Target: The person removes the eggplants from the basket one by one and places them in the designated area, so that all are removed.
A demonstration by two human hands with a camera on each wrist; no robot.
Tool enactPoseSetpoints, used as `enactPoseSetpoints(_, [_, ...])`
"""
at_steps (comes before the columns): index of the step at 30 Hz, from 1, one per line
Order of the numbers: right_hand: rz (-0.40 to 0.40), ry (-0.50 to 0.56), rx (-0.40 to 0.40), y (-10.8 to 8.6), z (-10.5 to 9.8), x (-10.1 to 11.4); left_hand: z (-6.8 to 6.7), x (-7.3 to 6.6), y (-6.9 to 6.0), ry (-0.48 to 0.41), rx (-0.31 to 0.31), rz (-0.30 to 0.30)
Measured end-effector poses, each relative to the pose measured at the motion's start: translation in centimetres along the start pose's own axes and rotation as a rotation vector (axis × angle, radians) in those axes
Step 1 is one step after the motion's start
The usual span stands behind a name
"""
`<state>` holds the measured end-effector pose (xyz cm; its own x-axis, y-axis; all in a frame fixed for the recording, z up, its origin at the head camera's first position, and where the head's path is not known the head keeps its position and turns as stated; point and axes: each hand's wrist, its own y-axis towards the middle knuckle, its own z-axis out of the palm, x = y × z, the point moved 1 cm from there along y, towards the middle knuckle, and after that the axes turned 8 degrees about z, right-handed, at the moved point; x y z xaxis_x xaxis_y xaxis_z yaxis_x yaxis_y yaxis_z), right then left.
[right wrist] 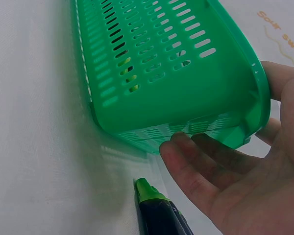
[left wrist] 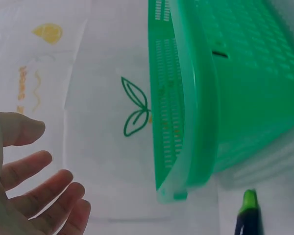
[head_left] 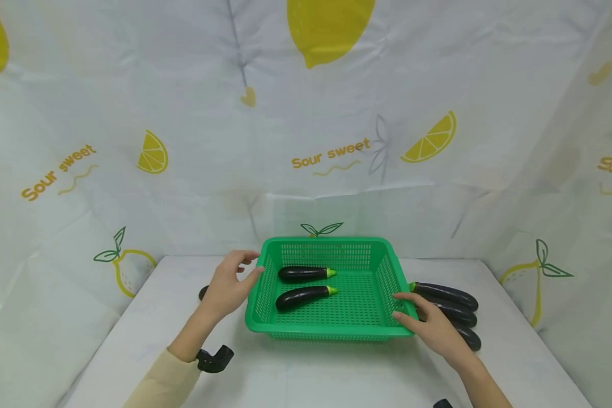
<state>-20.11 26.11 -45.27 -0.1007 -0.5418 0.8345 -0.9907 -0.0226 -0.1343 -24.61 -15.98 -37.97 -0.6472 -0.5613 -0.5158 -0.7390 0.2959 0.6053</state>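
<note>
A green plastic basket [head_left: 331,329] with slotted walls stands in the middle of the table. Inside it lie two dark eggplants with green stem ends, a rear eggplant [head_left: 303,274] and a front eggplant [head_left: 302,297]. My right hand [head_left: 433,326] grips the basket's right rim; the right wrist view has its fingers on both sides of the wall. Beside the left rim, my left hand [head_left: 229,286] is held with fingers loosely bent and spread. A gap separates it from the basket [left wrist: 201,98] in the left wrist view, and nothing is in it.
Several eggplants [head_left: 446,296] lie on the table right of the basket, partly behind my right hand. Another eggplant [head_left: 203,292] shows at the left, mostly hidden by my left hand. A white lemon-print sheet [head_left: 209,170] hangs behind the white table [head_left: 285,379].
</note>
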Motion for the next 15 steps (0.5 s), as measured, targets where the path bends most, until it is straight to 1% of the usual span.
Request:
enactPoseSetpoints(3, [0.001,-0.003,-0.001,0.0,0.0,0.1,0.8,-0.3,0.1,-0.001,0.017,0.023])
enactPoseSetpoints(7, [-0.003,-0.011,0.001,-0.1,0.1,0.2,1.9,-0.6,0.2,0.002,0.052,0.024])
enactPoseSetpoints(12, [0.014,-0.011,0.002,-0.1,0.0,0.3,3.4,-1.1,0.1,0.01,0.107,0.027])
enactPoseSetpoints(15, [0.015,-0.019,0.003,-0.1,0.0,0.2,4.3,-1.1,0.0,0.011,0.136,0.022])
